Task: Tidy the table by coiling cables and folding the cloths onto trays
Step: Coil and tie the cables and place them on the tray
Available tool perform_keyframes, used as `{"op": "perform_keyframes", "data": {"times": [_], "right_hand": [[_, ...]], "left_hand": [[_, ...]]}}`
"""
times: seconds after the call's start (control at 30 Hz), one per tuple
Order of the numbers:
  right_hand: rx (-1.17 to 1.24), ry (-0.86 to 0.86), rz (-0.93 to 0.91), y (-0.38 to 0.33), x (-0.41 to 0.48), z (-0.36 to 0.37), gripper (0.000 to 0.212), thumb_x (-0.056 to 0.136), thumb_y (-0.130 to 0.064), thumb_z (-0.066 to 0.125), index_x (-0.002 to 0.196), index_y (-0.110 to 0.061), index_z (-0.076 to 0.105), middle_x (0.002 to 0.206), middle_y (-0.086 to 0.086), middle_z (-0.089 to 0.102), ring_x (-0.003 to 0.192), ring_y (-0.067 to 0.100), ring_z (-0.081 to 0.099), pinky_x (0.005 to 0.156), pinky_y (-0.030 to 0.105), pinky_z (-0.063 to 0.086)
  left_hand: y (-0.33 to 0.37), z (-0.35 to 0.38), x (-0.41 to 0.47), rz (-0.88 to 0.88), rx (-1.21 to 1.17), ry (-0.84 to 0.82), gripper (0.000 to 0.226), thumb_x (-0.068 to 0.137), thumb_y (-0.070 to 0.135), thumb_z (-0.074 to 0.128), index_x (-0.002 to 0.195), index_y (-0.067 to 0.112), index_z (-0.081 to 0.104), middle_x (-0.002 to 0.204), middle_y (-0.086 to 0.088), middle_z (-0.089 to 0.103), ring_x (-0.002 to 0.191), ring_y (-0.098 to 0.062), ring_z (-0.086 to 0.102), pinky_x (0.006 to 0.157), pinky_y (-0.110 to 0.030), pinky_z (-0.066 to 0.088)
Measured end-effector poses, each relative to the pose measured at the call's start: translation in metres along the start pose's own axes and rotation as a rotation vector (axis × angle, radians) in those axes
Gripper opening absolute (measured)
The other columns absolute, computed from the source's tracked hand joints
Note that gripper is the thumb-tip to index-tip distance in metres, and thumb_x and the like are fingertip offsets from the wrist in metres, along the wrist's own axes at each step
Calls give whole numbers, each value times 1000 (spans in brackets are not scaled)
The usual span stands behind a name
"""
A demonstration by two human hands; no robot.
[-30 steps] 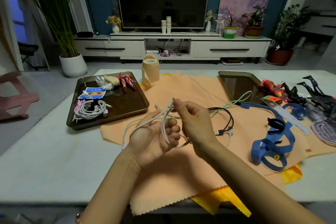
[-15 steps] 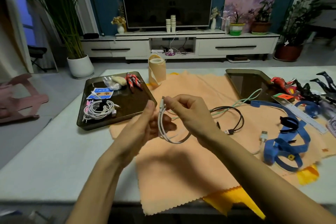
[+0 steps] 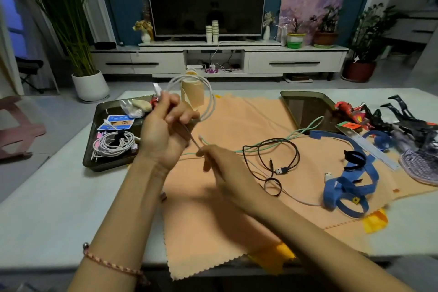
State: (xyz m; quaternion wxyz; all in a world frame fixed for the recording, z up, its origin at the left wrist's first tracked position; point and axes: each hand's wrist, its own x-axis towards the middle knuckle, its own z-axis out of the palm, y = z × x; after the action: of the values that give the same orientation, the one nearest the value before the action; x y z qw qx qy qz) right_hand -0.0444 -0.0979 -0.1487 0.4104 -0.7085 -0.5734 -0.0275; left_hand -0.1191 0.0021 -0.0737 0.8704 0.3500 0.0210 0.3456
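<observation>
Your left hand [image 3: 166, 133] is curled round a thin, smooth white cable [image 3: 209, 102], its grip holding the round loops raised above the pale table [image 3: 47, 197] so they do not spring apart. Your right hand [image 3: 220, 168], blurred, seems to pinch the slack tail low, likely to feed the next turn. The pliable cord should bend easily. The dark glossy tray [image 3: 106, 166], carrying a coiled white bundle [image 3: 113, 146], lies just left, beside the scallop-edged orange cloth [image 3: 248, 121].

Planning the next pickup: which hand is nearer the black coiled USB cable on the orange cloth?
Right. The right hand is just left of the black coiled USB cable; the left hand is farther left, raised.
</observation>
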Motion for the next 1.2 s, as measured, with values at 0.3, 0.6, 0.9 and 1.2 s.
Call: {"op": "perform_keyframes", "data": {"times": [0.3, 0.6, 0.9, 1.2], "right_hand": [[-312, 58, 90, 69, 61, -93, 23, 96, -6, 45, 109, -5, 65, 102, 11, 70, 97, 27, 62, 79, 29, 41], [-521, 72, 203, 73, 90, -136, 19, 94, -19, 52, 103, -7, 63, 103, 12, 67, 96, 28, 59, 84, 42, 48], [-288, 181, 435, 105, 69, -135, 12, 94, -10, 49, 98, -3, 58, 102, 16, 63, 86, 22, 58, 76, 35, 49], [324, -27, 109, -22, 63, -136, 56, 75, -19, 53, 129, -28, 45, 134, -5, 50, 117, 0, 46, 95, 18, 38]], "left_hand": [[63, 37, 20, 89, -73, -75, 40, 101, 28, 31, 66, 16, 47, 41, 7, 28, 37, -5, 25, 41, -14, 29], [100, 40, 15, 98, -12, -91, 25, 82, 23, 37, 58, 20, 39, 40, 6, 25, 47, -5, 9, 43, -15, 17], [160, 42, 11, 215, 27, -20, 45, 98, 28, 33, 58, 18, 50, 41, 9, 32, 36, -4, 29, 41, -11, 27], [83, 112, 13, -29, 83, 1, 41, 97, 26, 32, 58, 16, 39, 43, 8, 26, 36, -6, 22, 35, -17, 21]]}}
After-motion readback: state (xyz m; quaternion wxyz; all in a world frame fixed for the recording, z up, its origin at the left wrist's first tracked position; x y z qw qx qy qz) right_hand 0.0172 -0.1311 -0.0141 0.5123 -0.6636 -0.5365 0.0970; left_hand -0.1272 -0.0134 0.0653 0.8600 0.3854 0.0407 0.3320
